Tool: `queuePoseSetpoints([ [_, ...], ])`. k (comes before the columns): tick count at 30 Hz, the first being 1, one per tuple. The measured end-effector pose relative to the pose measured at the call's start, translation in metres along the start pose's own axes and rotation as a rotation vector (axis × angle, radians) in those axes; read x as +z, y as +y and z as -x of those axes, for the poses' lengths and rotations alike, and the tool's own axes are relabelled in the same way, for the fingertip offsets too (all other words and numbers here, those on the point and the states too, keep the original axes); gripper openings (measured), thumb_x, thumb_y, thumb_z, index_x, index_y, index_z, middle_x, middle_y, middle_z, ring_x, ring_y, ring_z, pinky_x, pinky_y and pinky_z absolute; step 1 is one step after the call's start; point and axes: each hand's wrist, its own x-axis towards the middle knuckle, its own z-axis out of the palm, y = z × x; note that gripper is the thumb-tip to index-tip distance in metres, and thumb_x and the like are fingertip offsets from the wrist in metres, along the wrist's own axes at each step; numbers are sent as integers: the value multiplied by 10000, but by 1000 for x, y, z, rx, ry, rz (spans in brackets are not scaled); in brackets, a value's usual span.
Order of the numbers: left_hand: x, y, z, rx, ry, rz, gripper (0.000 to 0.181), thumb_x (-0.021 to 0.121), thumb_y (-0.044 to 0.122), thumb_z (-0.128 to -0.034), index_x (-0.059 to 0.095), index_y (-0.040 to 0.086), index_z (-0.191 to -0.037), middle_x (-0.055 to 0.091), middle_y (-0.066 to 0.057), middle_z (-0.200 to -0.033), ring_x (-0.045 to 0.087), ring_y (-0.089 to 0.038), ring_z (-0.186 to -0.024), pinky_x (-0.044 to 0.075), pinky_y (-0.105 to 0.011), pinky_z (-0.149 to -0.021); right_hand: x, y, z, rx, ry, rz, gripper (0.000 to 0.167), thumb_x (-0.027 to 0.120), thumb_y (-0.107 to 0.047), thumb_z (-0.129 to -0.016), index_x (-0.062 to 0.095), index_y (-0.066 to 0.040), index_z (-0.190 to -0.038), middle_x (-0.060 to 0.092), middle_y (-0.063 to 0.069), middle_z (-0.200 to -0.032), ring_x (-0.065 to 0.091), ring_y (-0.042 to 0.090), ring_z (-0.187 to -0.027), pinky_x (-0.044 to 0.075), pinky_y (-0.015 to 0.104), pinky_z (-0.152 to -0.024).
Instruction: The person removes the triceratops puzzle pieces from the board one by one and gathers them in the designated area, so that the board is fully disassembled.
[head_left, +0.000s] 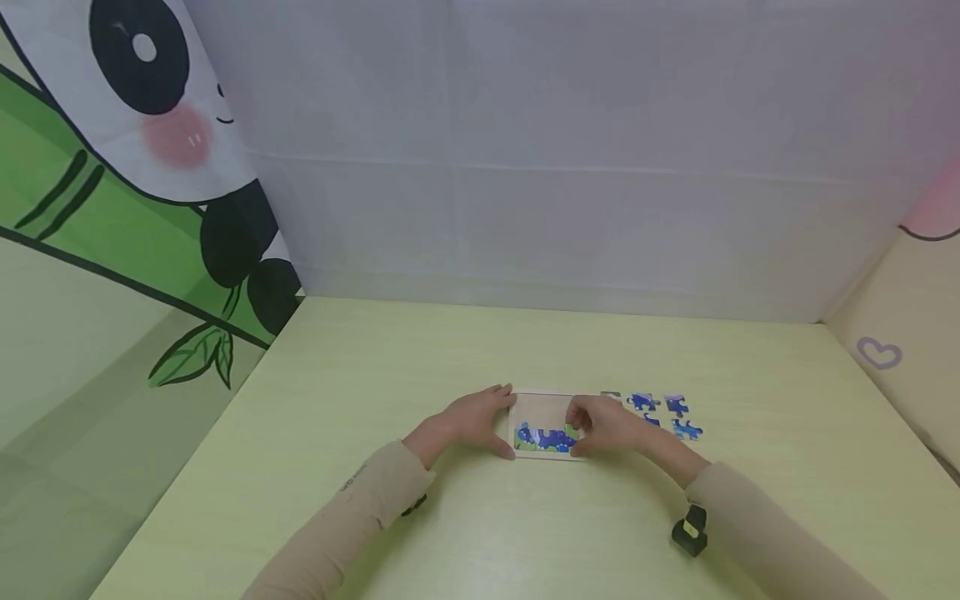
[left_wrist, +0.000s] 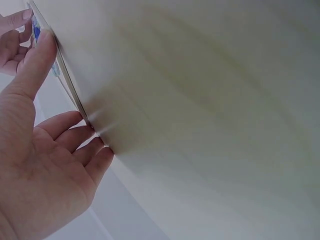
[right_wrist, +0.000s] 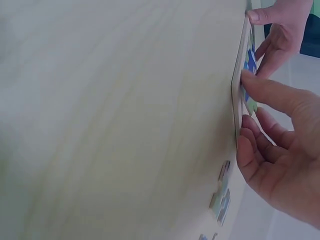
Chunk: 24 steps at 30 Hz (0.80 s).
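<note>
A shallow wooden puzzle tray [head_left: 542, 405] lies flat on the table, its near part filled with blue, purple and green puzzle pieces [head_left: 546, 439]. At the tray's left edge, my left hand [head_left: 480, 421] rests with thumb and fingers spread, touching its near and far corners. My right hand [head_left: 609, 423] is over the tray's right side. Between its thumb and index finger it pinches a greenish puzzle piece [right_wrist: 251, 106], which looks tilted in the right wrist view. The other right fingers curl beside the tray's edge, and part of that edge is hidden behind them.
Several loose pieces lie right of the tray, among them a blue piece [head_left: 677, 406] and another piece [head_left: 687, 429]; some are partly hidden by my right hand. A pale wall [head_left: 562, 233] stands behind the table [head_left: 420, 350].
</note>
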Motion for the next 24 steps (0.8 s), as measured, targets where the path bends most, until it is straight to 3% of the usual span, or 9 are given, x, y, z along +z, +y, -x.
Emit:
queuePoseSetpoints([
  [13, 4, -3, -3, -3, 0, -11, 907, 775, 411, -673, 344, 80, -1398, 237, -76, -1484, 198, -245, -1364, 232, -402, -1091, 0, -8, 5, -5, 12, -2, 313, 784, -63, -655, 623, -10, -918, 556, 1, -777, 480, 125, -713, 454, 213, -626],
  [24, 4, -5, -4, 0, -8, -5, 904, 766, 417, -681, 334, 90, -1404, 221, -72, -1488, 184, -244, -1367, 218, -400, -1095, -3, -14, 3, -30, 0, 79, 305, 768, -67, -647, 656, 9, -920, 567, 2, -753, 467, 124, -672, 440, 225, -611],
])
